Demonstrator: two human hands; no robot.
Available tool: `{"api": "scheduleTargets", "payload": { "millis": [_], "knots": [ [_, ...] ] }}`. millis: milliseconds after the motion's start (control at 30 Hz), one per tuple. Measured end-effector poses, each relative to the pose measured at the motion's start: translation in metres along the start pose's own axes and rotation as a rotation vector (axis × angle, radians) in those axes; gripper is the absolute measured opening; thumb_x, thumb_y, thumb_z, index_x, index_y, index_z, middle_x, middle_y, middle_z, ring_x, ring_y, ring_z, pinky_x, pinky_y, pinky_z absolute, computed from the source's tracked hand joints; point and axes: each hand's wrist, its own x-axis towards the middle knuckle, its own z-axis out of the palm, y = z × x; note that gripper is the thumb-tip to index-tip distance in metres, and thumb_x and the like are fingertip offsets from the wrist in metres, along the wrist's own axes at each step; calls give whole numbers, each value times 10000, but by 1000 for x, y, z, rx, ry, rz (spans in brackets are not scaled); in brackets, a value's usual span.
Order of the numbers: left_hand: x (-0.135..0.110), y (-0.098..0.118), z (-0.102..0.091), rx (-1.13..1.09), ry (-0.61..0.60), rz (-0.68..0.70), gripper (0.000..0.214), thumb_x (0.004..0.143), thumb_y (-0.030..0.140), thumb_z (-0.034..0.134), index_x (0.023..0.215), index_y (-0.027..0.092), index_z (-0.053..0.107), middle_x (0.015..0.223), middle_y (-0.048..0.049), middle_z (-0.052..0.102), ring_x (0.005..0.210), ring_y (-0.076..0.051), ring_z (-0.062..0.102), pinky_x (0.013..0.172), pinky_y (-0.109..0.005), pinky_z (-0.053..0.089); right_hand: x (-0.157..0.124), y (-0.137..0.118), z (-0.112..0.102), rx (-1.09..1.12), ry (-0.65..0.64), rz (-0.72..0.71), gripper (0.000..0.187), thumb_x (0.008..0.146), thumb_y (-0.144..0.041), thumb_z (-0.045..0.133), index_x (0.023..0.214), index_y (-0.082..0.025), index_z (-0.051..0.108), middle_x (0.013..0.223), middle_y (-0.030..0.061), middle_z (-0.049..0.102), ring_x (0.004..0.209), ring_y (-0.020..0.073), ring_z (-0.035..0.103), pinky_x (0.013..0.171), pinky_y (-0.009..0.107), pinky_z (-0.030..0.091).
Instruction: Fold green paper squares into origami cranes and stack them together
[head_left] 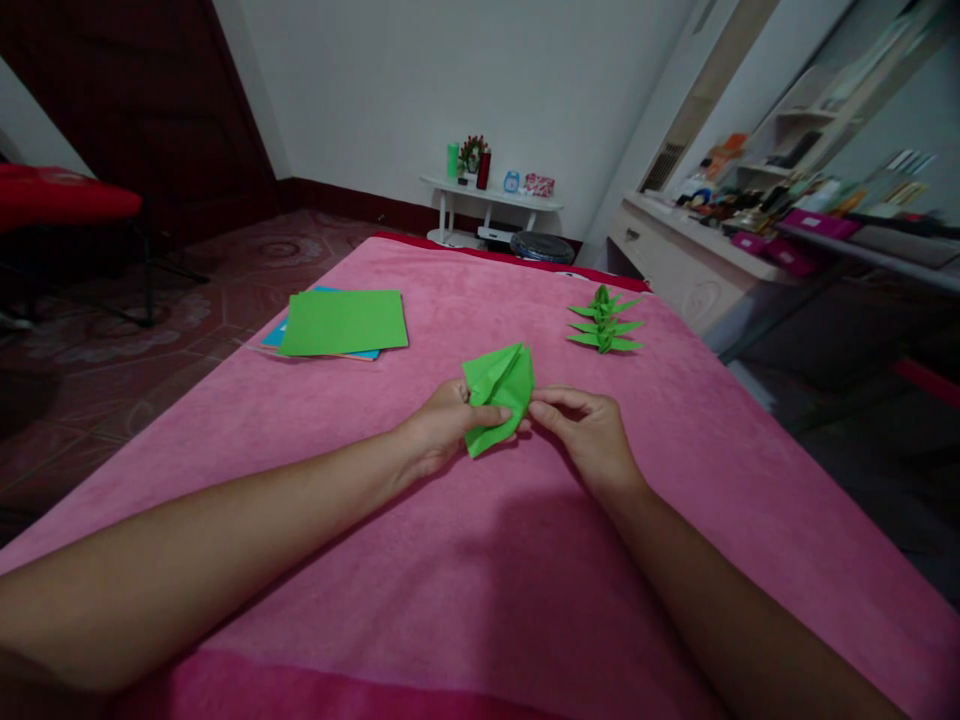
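A partly folded sheet of green paper [504, 385] is held up above the pink cloth, creased and puffed open in places. My left hand [450, 420] grips it from the left, thumb across its front and fingers behind. At its right edge, my right hand [589, 425] pinches the paper between thumb and forefinger. Several finished green folded-paper pieces with pointed tips [604, 325] stand in a row farther back on the right. Toward the back left lies a stack of paper sheets [345, 322], green on top, with blue and orange edges showing beneath.
Pink cloth [420, 580] covers the surface under my hands. Beyond its far edge stands a white side table [491, 192] with a plant, bottles and a small clock. A cluttered dresser [690, 240] is at the right, a red chair [67, 200] at the left.
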Motion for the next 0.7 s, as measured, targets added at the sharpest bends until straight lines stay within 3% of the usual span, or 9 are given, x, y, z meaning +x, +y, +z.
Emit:
{"api": "scheduleTargets", "payload": {
  "millis": [100,300,533,700],
  "knots": [
    [2,0,-4,-9,-38,-24,297,630,73,712,914,57,629,783,-108,692,704,-199,675,691,-313,542,0,2,-4,24,-49,8,127,704,-280,705,754,-164,717,683,27,669,622,137,611,611,266,494],
    [3,-3,-7,-12,-91,-8,324,622,89,731,931,64,635,800,-113,700,712,-196,679,714,-306,535,-1,7,-1,127,7,17,113,625,-249,766,689,-180,704,708,-1,630,561,118,608,542,249,492],
    [0,-1,-4,-5,-86,-31,284,631,47,705,905,60,630,798,-112,697,683,-193,678,663,-291,538,-3,8,0,154,-11,90,152,635,-278,768,706,-167,692,590,9,635,533,144,610,556,282,503],
    [0,-1,-6,-37,-106,-69,256,712,66,651,967,77,626,855,-121,702,748,-199,683,705,-302,543,0,10,-7,102,-8,75,165,610,-273,783,738,-188,723,753,17,672,679,134,616,650,262,497]
  ]
}}
